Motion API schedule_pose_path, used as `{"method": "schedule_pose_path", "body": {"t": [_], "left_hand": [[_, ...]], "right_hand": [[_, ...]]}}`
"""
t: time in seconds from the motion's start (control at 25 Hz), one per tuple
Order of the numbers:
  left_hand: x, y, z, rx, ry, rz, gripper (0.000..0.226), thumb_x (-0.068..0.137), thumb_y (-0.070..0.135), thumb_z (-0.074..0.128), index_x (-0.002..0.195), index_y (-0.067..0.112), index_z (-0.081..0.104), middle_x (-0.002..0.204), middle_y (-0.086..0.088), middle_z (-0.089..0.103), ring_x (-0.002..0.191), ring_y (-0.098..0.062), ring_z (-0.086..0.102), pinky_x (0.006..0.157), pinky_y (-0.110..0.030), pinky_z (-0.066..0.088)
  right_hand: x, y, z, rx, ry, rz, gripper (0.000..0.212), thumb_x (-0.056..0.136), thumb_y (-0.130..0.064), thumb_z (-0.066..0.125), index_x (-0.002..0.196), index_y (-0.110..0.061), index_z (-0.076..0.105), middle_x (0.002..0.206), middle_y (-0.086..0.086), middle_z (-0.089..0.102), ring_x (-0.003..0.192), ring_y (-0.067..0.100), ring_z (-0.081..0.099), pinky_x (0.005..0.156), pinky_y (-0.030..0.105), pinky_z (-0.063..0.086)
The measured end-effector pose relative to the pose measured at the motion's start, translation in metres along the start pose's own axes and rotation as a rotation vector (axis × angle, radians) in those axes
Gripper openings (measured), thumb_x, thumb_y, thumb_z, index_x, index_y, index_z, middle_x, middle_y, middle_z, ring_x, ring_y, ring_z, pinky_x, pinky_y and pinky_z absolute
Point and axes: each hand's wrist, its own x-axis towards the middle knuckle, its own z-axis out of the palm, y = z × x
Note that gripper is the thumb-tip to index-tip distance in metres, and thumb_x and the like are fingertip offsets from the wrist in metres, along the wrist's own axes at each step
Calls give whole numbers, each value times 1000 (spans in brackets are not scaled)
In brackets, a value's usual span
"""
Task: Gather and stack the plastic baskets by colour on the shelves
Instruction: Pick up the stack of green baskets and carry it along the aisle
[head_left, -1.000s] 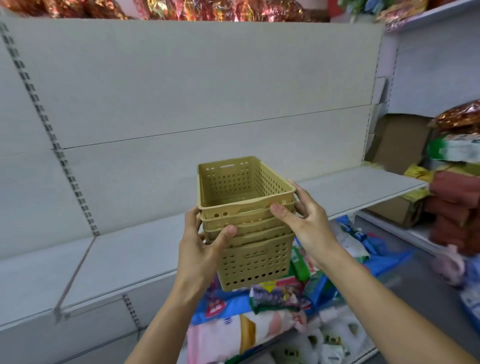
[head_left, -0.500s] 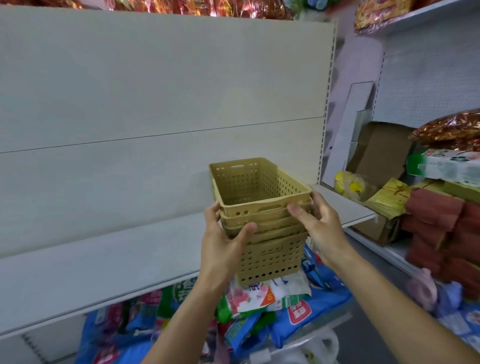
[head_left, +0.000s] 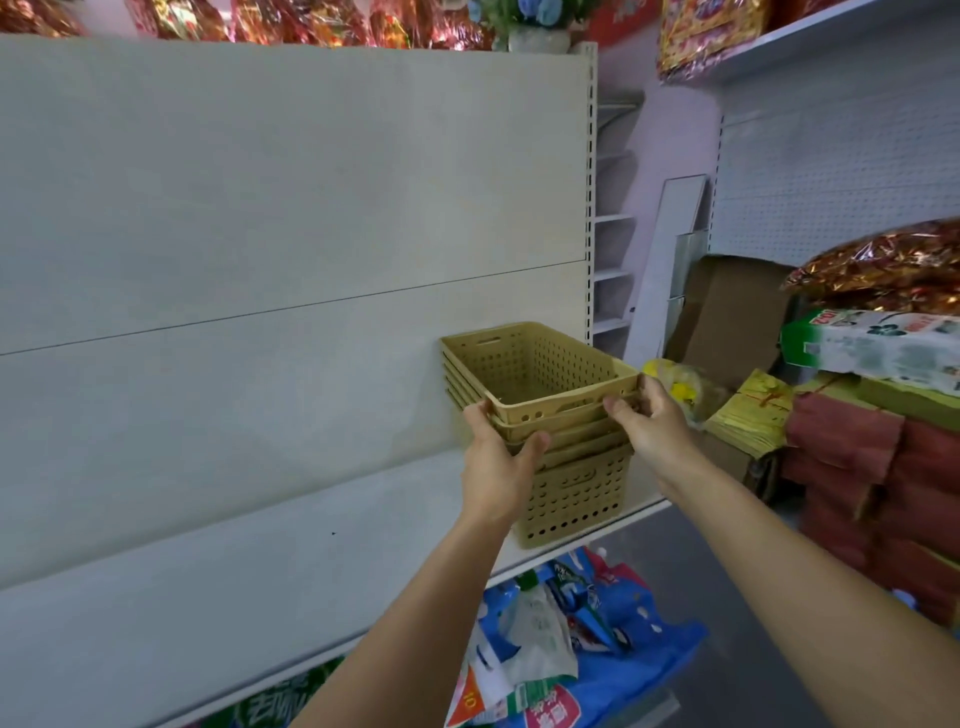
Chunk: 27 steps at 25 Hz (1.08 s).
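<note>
The nested stack of tan baskets sits at the shelf end, both hands, left hand and right hand, gripping it; no other colours visible.

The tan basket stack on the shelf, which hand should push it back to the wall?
Left, probably: the left hand wraps the front corner of the tan basket stack, while the right hand only grips the side rim.

Small shop, slotted gondola shelf (bare), packaged goods piled alongside
</note>
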Motion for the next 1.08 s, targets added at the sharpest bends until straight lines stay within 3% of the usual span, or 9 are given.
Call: {"method": "schedule_pose_path", "body": {"t": [0.16,0.32,0.4,0.48,0.56,0.72,0.88,0.96,1.08], "left_hand": [[8,-5,18,31,22,-14,59,87,34,67,129,32,26,124,1,63,112,-20,60,97,-47,50],[-7,-3,1,104,-101,13,80,87,39,65,148,33,14,141,2,53,131,-20,46,111,-47,39],[-28,-3,-21,285,-154,74,87,89,45,61,154,29,6,155,3,34,144,-22,25,119,-43,23],[-58,-12,-47,458,-144,131,81,93,49,53,155,25,8,162,4,17,150,-20,3,120,-38,9],[-92,-27,-82,566,-76,144,72,94,53,47,154,24,17,161,5,20,151,-18,-5,122,-37,9],[-163,-62,-170,607,97,90,59,94,55,45,145,28,34,147,11,42,142,-10,27,113,-26,26],[-246,-93,-283,552,241,-20,52,91,50,56,136,25,50,133,12,58,125,-6,51,103,-22,38],[-293,-108,-348,527,296,-81,47,86,53,58,124,26,60,118,13,67,110,-6,63,95,-26,47],[-374,-119,-439,467,406,-145,21,85,46,64,105,41,60,95,20,71,85,6,68,79,-18,52]], "right_hand": [[8,-4,-2,19,-8,57,54,98,-28,51,147,-22,31,149,2,38,135,23,37,107,38,33],[-17,-7,7,-33,36,54,67,98,-33,49,153,-32,11,160,-2,19,145,22,22,116,46,25],[-47,-8,18,-85,65,39,66,98,-31,51,152,-34,14,161,-5,16,146,21,20,116,46,25],[-87,-3,35,-146,18,4,58,97,-29,52,149,-31,26,157,-3,26,143,20,27,113,44,29],[-133,5,62,-207,-113,-107,47,95,-25,53,141,-28,41,146,-5,41,135,16,38,108,38,36],[-218,13,128,-347,-322,-279,32,94,-20,56,125,-29,55,128,-10,56,122,7,50,103,27,38],[-303,-3,203,-421,-506,-381,31,95,-26,54,125,-25,57,127,-11,56,117,8,53,101,29,41],[-350,-19,244,-442,-549,-446,32,93,-31,52,123,-24,60,123,-11,59,112,8,56,97,28,43],[-427,-40,306,-395,-618,-415,25,92,-25,58,116,-25,65,111,-10,68,95,6,65,86,31,51]]}}
